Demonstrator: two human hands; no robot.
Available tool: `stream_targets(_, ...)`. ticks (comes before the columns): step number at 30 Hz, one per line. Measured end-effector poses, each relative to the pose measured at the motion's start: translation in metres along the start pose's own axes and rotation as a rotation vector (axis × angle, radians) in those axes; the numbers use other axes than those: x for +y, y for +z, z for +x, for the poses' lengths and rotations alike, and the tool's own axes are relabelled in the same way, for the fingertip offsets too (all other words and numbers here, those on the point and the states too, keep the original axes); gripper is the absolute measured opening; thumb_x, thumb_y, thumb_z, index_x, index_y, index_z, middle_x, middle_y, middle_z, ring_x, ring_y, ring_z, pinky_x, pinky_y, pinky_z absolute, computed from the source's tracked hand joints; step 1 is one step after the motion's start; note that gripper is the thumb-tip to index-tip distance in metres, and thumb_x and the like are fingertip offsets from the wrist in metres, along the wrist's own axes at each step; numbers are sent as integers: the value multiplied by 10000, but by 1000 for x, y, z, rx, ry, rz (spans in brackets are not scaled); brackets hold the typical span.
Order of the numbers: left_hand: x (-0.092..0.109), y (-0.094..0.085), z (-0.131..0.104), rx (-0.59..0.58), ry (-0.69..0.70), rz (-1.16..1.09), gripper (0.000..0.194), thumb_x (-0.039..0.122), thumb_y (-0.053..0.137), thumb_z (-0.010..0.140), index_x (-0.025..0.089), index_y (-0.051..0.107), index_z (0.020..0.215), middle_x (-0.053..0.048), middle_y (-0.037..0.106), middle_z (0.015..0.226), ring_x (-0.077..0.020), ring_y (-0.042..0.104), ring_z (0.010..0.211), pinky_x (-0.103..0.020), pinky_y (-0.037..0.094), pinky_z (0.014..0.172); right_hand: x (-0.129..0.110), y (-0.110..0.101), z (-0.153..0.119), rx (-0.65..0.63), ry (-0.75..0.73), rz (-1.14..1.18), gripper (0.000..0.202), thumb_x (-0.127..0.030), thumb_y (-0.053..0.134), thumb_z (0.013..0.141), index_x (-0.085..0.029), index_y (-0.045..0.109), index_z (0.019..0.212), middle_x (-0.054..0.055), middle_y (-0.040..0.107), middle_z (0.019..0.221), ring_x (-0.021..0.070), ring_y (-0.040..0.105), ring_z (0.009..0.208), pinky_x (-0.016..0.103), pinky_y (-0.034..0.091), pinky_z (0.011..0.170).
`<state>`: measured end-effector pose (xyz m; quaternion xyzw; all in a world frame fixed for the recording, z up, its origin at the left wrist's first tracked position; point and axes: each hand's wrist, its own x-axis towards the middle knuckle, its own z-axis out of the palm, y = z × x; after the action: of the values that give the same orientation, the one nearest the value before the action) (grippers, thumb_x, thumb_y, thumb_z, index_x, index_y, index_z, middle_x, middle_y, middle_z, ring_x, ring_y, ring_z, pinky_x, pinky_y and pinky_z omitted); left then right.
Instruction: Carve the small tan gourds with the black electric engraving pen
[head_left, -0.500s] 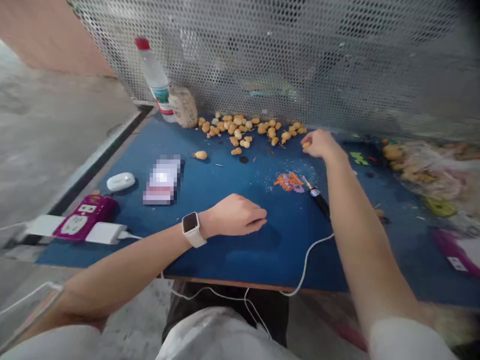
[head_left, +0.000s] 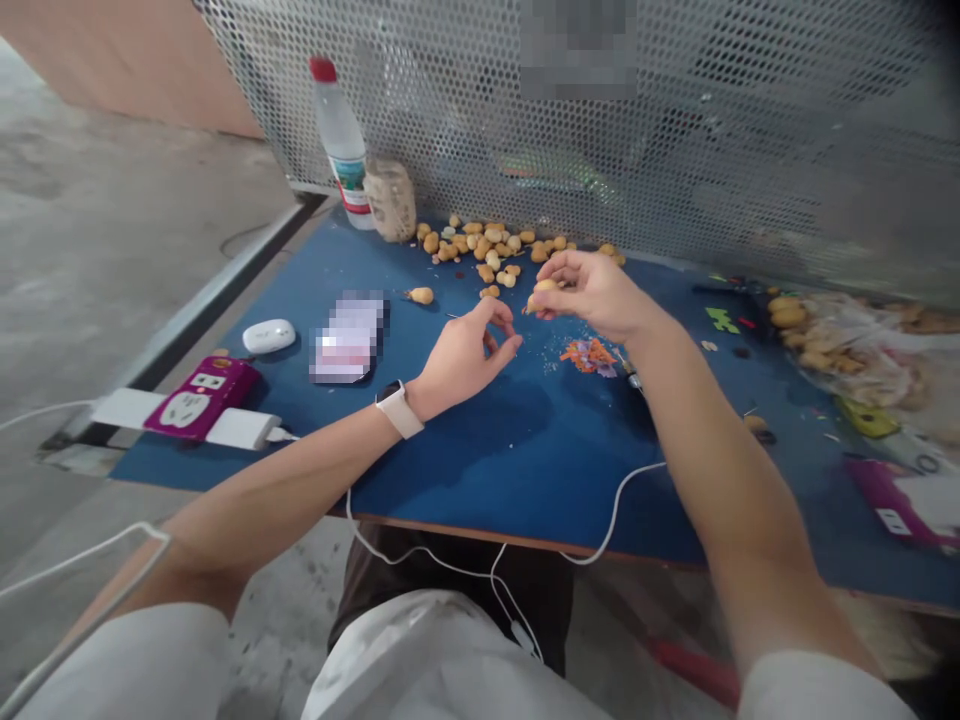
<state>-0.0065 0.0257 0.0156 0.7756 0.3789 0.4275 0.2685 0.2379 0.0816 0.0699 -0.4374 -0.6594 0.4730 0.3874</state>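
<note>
Between the thumb and fingers of my right hand (head_left: 592, 295) is a small tan gourd (head_left: 544, 290), held above the blue table (head_left: 450, 450). My left hand (head_left: 480, 345) hovers to the left of it, thumb and fingers parted and curved, with nothing visible in them. Behind both hands lies a row of similar small gourds (head_left: 480, 240) along the perforated screen. One single gourd (head_left: 422, 295) rests apart on the left. Below my right hand is a pile of orange and purple scraps (head_left: 591, 356). A pen-like tool (head_left: 632, 376) beside it is mostly hidden by my right forearm.
On the left are a pixelated phone (head_left: 349, 340), a white case (head_left: 268, 336) and a purple power strip (head_left: 202, 398). A water bottle (head_left: 341, 150) and a jar (head_left: 391, 203) stand behind. A plastic bag of gourds (head_left: 847, 345) lies right. A white cable (head_left: 616, 510) crosses the front edge.
My right hand has come left and nearer from the row's right end, carrying the gourd. My left hand has moved forward, and its closed fingers have parted. The view has shifted slightly.
</note>
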Motion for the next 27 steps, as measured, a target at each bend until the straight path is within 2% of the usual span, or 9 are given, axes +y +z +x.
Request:
stream_targets(2,-1,-2,2,23,13,-12,182,185,741,1037,203,656,1197,-43,874,1171,-92,741,740,-249,563,746,6,20,-15,64,-49,76,717,-665,1172,571,-274,706,950,8,790,964,205,790,809,420,733,817)
stream_targets(5,-3,-1,0,6,64,23,100,156,722,1066,197,723,1157,-40,887,1099,-119,770,786,-260,591,799,16,40,-44,129,-24,142,705,-702,1130,642,-285,674,982,18,823,1025,215,807,882,450,743,919)
stream_targets(8,-4,2,-4,-37,137,77,102,154,693,1105,196,780,1137,-22,878,1001,-134,777,779,-264,588,797,28,48,-68,196,-40,149,718,-731,1110,657,-298,654,1004,10,839,990,210,805,827,455,736,908)
stream_targets(11,-5,5,-7,-73,197,148,169,173,640,1155,198,806,1175,-8,849,902,-142,783,763,-258,570,766,36,50,-83,236,-73,19,662,-706,1103,680,-293,752,1060,35,855,1001,244,819,886,444,709,856)
stream_targets(14,-6,4,-8,-110,263,246,215,195,591,1185,191,805,1212,-39,870,967,-162,819,834,-262,570,765,37,53,-91,257,-101,-161,545,-708,1009,821,-273,831,1097,74,882,1052,271,823,960,430,656,796)
stream_targets(16,-6,2,-8,-133,291,316,229,211,572,1193,185,798,1223,-66,887,1048,-180,838,885,-270,571,759,36,55,-94,262,-119,-243,506,-692,971,869,-261,852,1107,84,887,1056,280,821,966,427,624,762)
stream_targets(21,-4,1,-9,-181,299,403,277,208,509,1200,167,781,1234,-97,886,1080,-196,836,868,-291,555,725,38,59,-96,231,-125,-238,471,-659,951,903,-256,833,1116,87,890,1058,290,829,972,479,663,848)
stream_targets(27,-4,2,-7,-164,325,332,222,152,542,1130,188,754,1079,-58,853,970,-176,790,818,-285,548,731,41,68,-97,189,-114,-197,492,-681,970,872,-266,791,1068,69,880,1036,290,837,980,525,704,966)
